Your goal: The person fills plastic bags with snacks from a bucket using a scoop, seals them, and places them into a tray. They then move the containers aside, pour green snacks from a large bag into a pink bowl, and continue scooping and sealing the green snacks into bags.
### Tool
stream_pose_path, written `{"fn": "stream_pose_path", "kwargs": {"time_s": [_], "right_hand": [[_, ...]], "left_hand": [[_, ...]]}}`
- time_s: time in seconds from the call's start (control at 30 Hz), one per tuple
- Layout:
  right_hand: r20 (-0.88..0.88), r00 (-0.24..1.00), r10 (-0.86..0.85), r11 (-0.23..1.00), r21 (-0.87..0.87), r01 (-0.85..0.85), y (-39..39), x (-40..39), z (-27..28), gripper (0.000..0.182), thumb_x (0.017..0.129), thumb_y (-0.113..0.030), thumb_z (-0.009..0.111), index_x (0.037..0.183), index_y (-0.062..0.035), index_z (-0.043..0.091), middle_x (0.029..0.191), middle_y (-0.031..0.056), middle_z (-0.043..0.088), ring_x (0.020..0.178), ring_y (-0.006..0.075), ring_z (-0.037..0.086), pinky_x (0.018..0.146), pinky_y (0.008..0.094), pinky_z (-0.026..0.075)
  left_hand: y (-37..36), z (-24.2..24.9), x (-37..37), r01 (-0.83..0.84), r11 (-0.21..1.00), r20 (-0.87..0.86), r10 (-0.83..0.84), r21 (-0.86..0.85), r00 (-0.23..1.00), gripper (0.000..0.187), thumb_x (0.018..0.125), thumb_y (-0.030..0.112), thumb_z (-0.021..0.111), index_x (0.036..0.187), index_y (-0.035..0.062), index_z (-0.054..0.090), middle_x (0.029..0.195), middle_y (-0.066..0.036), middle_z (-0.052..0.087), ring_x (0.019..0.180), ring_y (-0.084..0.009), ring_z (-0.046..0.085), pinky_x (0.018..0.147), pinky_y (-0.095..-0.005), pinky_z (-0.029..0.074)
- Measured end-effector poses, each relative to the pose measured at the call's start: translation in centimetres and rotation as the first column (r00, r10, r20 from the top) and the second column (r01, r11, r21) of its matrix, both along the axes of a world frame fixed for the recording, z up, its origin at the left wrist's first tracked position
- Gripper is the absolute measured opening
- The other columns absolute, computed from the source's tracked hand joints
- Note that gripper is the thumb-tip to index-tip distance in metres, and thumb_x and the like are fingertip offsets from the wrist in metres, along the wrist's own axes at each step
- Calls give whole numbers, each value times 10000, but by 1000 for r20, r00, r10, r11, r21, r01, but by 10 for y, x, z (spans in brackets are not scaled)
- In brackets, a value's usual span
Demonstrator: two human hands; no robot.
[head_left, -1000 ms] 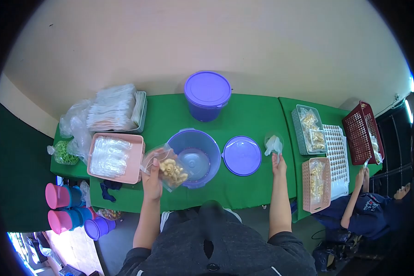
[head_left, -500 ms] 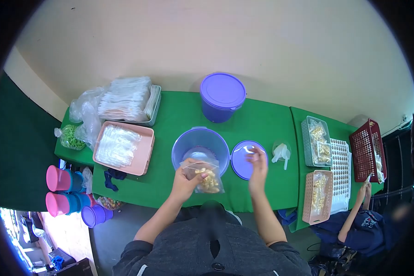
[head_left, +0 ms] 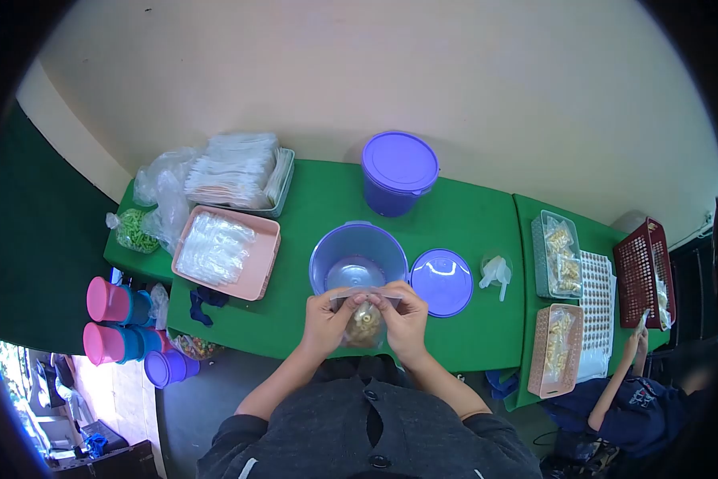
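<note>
A clear plastic bag (head_left: 364, 326) with pale yellow snack pieces hangs upright in front of my chest. At its top left edge, my left hand (head_left: 327, 318) pinches the plastic. My right hand (head_left: 403, 316) grips the opposite top edge, both thumbs close together at the middle. Just beyond the hands stands an open purple tub (head_left: 359, 254), whose near rim is partly hidden by my fingers. Its inside looks bare where I can see it. A round purple lid (head_left: 441, 283) lies flat to the right of the tub.
A lidded purple tub (head_left: 400, 172) stands at the back. Left are a pink tray (head_left: 265, 275) of clear bags and a stack of plastic bags (head_left: 233, 170). A white scoop (head_left: 496, 272) lies right. Farther right are baskets (head_left: 541, 367) of filled bags and a co-worker's hands (head_left: 635, 345).
My right hand has come from above the lid to the bag and now holds its top edge. The left hand has shifted to the bag's top too. The view has moved slightly.
</note>
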State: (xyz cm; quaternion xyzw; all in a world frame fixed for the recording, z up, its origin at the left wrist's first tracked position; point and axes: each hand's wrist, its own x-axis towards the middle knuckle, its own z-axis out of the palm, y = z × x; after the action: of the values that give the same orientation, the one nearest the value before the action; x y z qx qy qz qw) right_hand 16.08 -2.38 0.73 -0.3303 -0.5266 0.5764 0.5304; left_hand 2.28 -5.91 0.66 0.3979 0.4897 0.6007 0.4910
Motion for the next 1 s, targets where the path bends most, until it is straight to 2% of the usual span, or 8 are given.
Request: {"fn": "stream_pose_path", "kwargs": {"time_s": [0.2,0.37,0.43,0.53,0.7,0.83,0.93,1.0], "right_hand": [[11,1000,28,993,112,-29,2,8,38,103,858,-40,641,922,29,683,879,74,616,814,129,576,714,249,454],[111,946,304,938,141,-318,9,33,41,171,907,-111,590,921,31,684,899,86,630,819,153,565,716,259,435],[224,958,180,962,165,-219,4,35,40,168,908,-102,579,957,17,687,904,90,640,838,162,566,741,285,435],[156,975,-160,978,160,135,3,41,30,181,882,-90,598,1022,-10,679,899,96,642,842,182,569,757,308,439],[430,823,-371,746,666,-12,-5,31,24,369,805,-150,670,1164,-74,631,954,87,596,852,248,534,804,349,423],[529,722,-446,809,583,73,-14,16,26,693,702,-117,766,1333,-76,484,931,60,492,895,241,468,954,417,318],[217,807,-548,820,330,468,-6,16,30,763,676,-138,796,1351,-67,448,998,60,503,952,216,473,961,398,342],[103,986,-129,991,28,127,-4,31,20,608,694,-139,800,1243,-57,553,1022,49,538,994,183,497,933,362,393]], "left_hand": [[-2,32,-6,-20,990,-217,50,142,975,293,914,242,604,927,-39,686,821,-76,693,791,-107,621,715,-246,486],[2,41,-43,418,879,-312,-340,229,887,366,947,291,523,998,-38,675,819,-129,693,814,-199,659,884,-321,451],[3,42,-43,490,857,-327,-422,160,845,344,950,272,511,1044,-25,658,883,-131,691,870,-225,658,987,-372,397],[8,33,-34,111,981,-428,-34,157,903,402,958,331,488,1141,-10,599,1073,-137,648,1070,-224,591,1023,-394,360],[3,25,4,224,918,-534,-15,327,845,504,885,397,594,1224,26,552,1174,-148,611,1154,-260,550,1006,-392,378],[2,6,18,308,924,-281,-240,228,929,462,893,352,584,1196,3,568,1135,-148,633,1110,-281,581,1081,-444,294],[4,-1,22,335,911,-265,-271,239,926,386,913,306,560,1140,-2,605,1092,-147,653,1085,-277,598,1094,-454,275],[2,1,24,349,901,-381,-237,258,894,336,932,268,536,1095,-12,626,1065,-151,662,1079,-281,603,1086,-447,293]]}}
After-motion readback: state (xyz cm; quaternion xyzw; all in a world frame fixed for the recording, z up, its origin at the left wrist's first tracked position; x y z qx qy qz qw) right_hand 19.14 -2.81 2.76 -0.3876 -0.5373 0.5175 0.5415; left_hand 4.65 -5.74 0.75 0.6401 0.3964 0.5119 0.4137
